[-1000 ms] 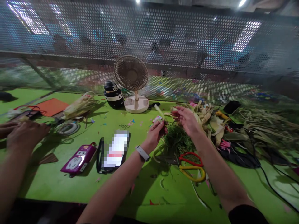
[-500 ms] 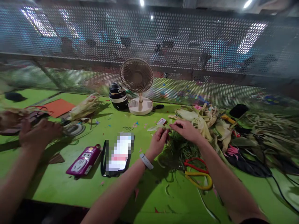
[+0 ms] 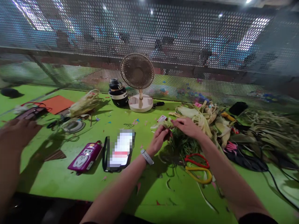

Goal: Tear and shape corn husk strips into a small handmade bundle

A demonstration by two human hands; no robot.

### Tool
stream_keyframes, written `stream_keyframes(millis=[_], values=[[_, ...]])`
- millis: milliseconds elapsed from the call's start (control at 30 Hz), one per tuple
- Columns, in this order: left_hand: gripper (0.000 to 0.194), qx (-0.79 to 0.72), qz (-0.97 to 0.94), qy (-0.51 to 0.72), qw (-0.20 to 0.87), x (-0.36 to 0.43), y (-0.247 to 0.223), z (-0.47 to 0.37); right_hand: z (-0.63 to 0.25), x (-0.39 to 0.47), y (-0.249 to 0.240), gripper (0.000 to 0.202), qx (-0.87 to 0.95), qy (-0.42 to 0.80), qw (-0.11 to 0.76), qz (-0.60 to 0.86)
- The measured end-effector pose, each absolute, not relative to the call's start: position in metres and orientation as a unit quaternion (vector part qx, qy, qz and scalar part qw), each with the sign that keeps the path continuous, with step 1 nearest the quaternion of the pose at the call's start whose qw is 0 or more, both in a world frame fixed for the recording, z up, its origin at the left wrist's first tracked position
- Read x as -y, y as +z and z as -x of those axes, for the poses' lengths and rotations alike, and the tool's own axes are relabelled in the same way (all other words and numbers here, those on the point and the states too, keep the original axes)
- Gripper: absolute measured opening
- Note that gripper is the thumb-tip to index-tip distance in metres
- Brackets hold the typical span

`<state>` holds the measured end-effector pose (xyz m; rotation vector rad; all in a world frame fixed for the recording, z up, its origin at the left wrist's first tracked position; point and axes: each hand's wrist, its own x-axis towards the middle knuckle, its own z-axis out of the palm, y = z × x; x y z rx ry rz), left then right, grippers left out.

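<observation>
My left hand (image 3: 161, 138), with a pale watch band (image 3: 147, 157) on the wrist, is closed around a small pale green husk piece (image 3: 167, 123). The fingertips of my right hand (image 3: 187, 127) pinch the same piece from the right. Below both hands lies a heap of thin green strands (image 3: 184, 144). Scissors with one red handle (image 3: 197, 161) and one yellow handle (image 3: 198, 175) rest just in front of the strands. Behind my right hand is a pile of pale dried husks (image 3: 193, 115).
A phone (image 3: 121, 149) and purple power strip (image 3: 85, 157) lie left of my forearm. Behind stand a fan (image 3: 137, 73) and black bottle (image 3: 118, 95), before a perforated screen (image 3: 177, 46). Another person's hand (image 3: 21, 133) is at far left. Black cables (image 3: 277, 189) run at right.
The husk piece between my hands now looks bunched and spread above my left fingers. The other person's hand has moved left, uncovering dark scissors beside a roll. The view has shifted slightly.
</observation>
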<state>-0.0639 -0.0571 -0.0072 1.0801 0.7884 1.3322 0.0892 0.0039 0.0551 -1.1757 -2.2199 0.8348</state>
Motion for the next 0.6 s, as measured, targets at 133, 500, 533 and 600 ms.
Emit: stream_keyframes(millis=[133,500,533,600], values=[[0.025,-0.352,-0.491,0.552,0.575,0.064,-0.002,0.057,-0.091,0.004,0.042,0.054,0.672,0.468,0.331,0.468],[0.036,-0.367,-0.579,0.514,0.515,0.067,-0.001,0.06,-0.082,0.012,0.039,0.035,0.521,0.629,0.388,0.428],[0.037,-0.369,-0.588,0.508,0.509,0.067,-0.001,0.06,-0.082,0.012,0.039,0.035,0.521,0.621,0.393,0.434],[0.039,-0.373,-0.602,0.501,0.497,0.065,-0.002,0.059,-0.083,0.011,0.038,0.038,0.534,0.614,0.376,0.444]])
